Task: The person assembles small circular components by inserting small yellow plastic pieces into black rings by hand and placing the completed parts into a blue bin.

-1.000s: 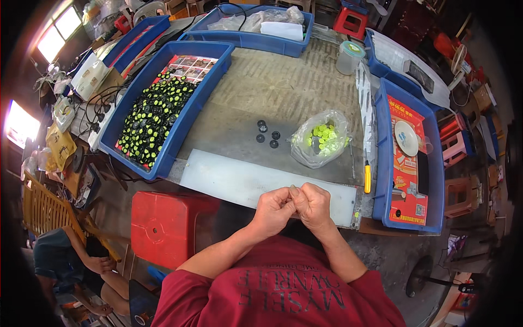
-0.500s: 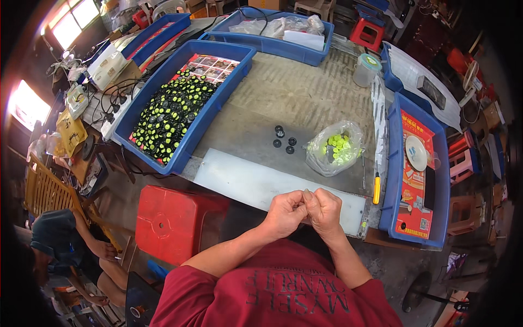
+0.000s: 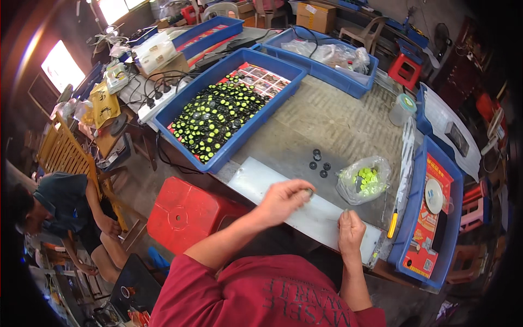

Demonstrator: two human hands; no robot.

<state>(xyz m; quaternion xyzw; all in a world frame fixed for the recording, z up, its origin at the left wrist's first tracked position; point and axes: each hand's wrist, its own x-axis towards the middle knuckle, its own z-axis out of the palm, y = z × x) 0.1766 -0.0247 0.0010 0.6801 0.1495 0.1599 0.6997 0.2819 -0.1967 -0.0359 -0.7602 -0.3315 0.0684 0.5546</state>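
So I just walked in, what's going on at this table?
A person is at a table, working bare-handed. The left hand, over a white board, seems to pinch a small dark piece; the right hand is closed over the board's right end, anything inside hidden. Beyond lie a few black round pieces and a clear bag of yellow-green pieces. A blue tray to the left holds many black and yellow-green pieces.

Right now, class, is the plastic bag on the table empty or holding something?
Not empty: small yellow-green pieces lie heaped inside the bag, visible within its clear plastic.
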